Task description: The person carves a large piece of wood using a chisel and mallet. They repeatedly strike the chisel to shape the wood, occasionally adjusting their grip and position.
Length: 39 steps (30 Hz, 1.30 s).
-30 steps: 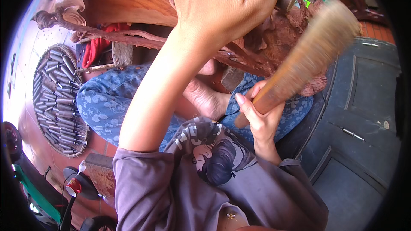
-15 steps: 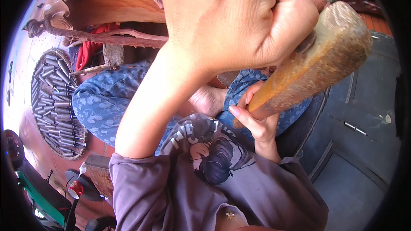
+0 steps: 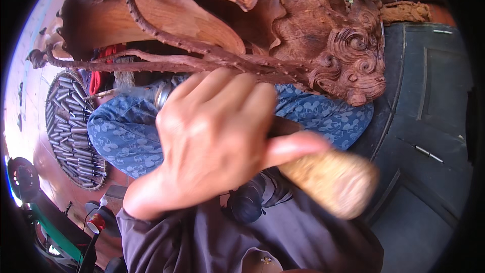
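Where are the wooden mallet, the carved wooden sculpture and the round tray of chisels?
wooden mallet (image 3: pixel 331 182): head view, on its blurred rounded head.
carved wooden sculpture (image 3: pixel 348 55): head view, on the curled carving at its right.
round tray of chisels (image 3: pixel 70 131): head view, on its packed metal tools.

One hand (image 3: pixel 217 146), one wooden mallet (image 3: pixel 328 182), one carved wood sculpture (image 3: pixel 283 25).
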Each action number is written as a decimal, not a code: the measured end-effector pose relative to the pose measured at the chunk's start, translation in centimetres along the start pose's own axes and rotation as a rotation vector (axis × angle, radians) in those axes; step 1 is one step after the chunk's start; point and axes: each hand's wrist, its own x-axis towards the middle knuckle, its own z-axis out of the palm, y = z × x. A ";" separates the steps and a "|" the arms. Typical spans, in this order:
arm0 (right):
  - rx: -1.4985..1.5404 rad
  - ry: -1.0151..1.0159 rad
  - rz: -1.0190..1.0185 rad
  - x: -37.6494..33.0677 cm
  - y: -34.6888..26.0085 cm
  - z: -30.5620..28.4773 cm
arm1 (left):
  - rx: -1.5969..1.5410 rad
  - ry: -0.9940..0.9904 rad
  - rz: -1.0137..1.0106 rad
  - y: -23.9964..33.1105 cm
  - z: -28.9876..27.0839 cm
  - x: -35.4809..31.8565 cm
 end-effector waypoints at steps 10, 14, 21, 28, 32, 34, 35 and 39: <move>0.072 -0.101 -0.179 0.5 6.6 1.2 | -0.422 0.327 -0.358 -2.1 -5.3 -7.0; 0.037 -0.110 -0.163 0.7 5.3 1.2 | -0.372 0.252 -0.362 -4.9 -11.2 -9.0; 0.016 -0.119 -0.141 0.8 5.4 0.4 | 0.191 -0.002 -0.173 -7.0 -20.6 -1.1; 0.078 -0.070 -0.144 1.1 5.5 0.6 | 0.243 -0.016 -0.214 -9.2 -21.5 1.1; 0.078 -0.021 -0.202 1.6 4.7 0.0 | 0.250 -0.083 -0.202 -10.9 -21.6 3.5; 0.083 -0.041 -0.187 1.5 4.6 -0.5 | 0.230 -0.107 -0.192 -11.7 -21.0 4.8; 0.112 -0.064 -0.174 1.5 4.6 -0.7 | 0.245 -0.128 -0.195 -11.2 -21.0 5.3; 0.158 -0.070 -0.115 1.5 4.0 -0.3 | 0.211 -0.158 -0.197 -12.4 -20.3 5.6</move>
